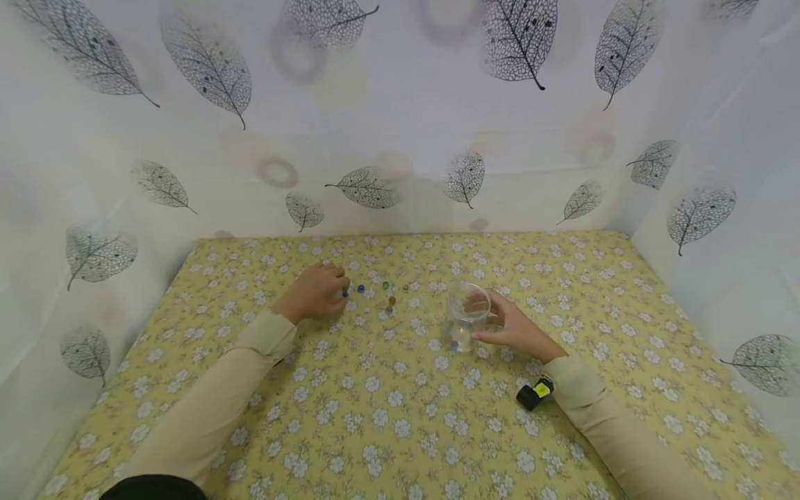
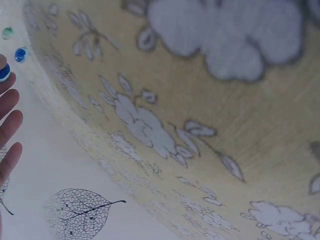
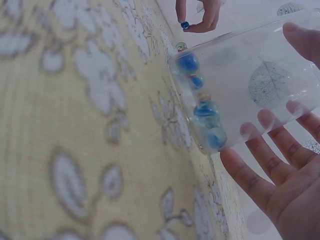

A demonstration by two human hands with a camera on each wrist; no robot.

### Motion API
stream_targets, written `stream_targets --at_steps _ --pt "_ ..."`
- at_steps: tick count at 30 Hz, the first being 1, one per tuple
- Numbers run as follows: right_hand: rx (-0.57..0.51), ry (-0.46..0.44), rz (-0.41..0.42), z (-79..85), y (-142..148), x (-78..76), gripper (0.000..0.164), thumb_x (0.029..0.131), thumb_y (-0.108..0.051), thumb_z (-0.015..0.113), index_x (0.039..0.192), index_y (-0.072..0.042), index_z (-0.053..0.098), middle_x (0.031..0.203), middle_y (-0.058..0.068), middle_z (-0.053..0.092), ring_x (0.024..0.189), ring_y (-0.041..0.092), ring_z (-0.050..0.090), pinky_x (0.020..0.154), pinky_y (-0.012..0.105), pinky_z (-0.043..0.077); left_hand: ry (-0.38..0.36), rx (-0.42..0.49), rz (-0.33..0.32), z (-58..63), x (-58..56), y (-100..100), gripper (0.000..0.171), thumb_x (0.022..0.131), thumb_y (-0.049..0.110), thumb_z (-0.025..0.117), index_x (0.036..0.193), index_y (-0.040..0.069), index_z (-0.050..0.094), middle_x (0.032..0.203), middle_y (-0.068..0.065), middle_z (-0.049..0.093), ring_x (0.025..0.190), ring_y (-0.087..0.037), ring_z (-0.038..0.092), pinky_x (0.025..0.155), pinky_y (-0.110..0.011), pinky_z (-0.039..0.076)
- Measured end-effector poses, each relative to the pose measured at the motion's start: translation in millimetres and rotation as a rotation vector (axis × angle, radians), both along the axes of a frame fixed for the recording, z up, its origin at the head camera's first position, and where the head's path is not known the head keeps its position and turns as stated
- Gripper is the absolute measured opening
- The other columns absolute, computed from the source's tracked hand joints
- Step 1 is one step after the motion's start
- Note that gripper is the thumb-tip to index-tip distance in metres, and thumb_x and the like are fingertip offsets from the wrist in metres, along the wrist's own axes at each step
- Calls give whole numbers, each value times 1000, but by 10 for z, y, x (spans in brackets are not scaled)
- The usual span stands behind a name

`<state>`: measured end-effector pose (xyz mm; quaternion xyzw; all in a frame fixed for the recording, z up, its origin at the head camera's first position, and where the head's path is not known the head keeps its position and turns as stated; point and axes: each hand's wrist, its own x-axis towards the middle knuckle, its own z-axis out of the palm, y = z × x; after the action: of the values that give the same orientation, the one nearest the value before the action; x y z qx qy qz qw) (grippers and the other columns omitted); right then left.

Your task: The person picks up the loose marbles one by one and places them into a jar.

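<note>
In the head view my left hand point(image 1: 315, 292) is at the left, pinching a dark blue marble point(image 1: 345, 294) between thumb and fingertip. The right wrist view shows this marble point(image 3: 185, 25) between the fingers too. My right hand point(image 1: 515, 326) grips a clear cup point(image 1: 467, 312) from its right side, with fingers and thumb around the wall. Several blue marbles point(image 3: 206, 112) lie at the bottom of the cup. Between the hands, a blue marble point(image 1: 361, 288), a green marble point(image 1: 385, 285), an orange marble point(image 1: 392, 301) and other small ones rest on the cloth.
A yellow floral cloth point(image 1: 394, 417) covers the table. White curtains point(image 1: 400, 104) printed with grey leaves stand behind it and along both sides. A black device point(image 1: 534, 394) is strapped at the right wrist.
</note>
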<state>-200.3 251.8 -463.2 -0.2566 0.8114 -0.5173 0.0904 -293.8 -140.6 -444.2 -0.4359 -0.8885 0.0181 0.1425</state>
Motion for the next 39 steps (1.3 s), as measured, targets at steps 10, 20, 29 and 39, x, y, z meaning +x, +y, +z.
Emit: stream_targets --at_steps 10,20,29,39 --pt "9 5 3 14 -9 -3 66 84 -10 69 139 0 34 135 21 45 123 40 47 98 53 44 86 85 -72 60 175 54 17 76 24 70 85 10 67 85 -3 64 81 -20 60 78 -37 51" --pt "14 15 8 17 -12 3 66 85 -10 69 139 1 34 136 22 45 123 40 46 98 55 43 176 115 -136 218 374 251 13 75 23 71 83 13 67 83 -1 64 83 -19 61 83 -36 50" --pt "8 13 9 16 -20 10 65 85 -11 69 140 -3 35 136 21 45 124 40 46 98 54 43 247 145 -179 367 533 426 17 74 25 72 84 13 67 85 -1 66 82 -17 61 81 -35 51" --pt "6 12 8 3 -2 6 65 85 -11 68 140 -4 34 137 21 44 124 40 46 98 53 43 267 179 -229 500 615 647 9 77 24 70 81 17 67 83 2 65 82 -17 62 79 -33 51"
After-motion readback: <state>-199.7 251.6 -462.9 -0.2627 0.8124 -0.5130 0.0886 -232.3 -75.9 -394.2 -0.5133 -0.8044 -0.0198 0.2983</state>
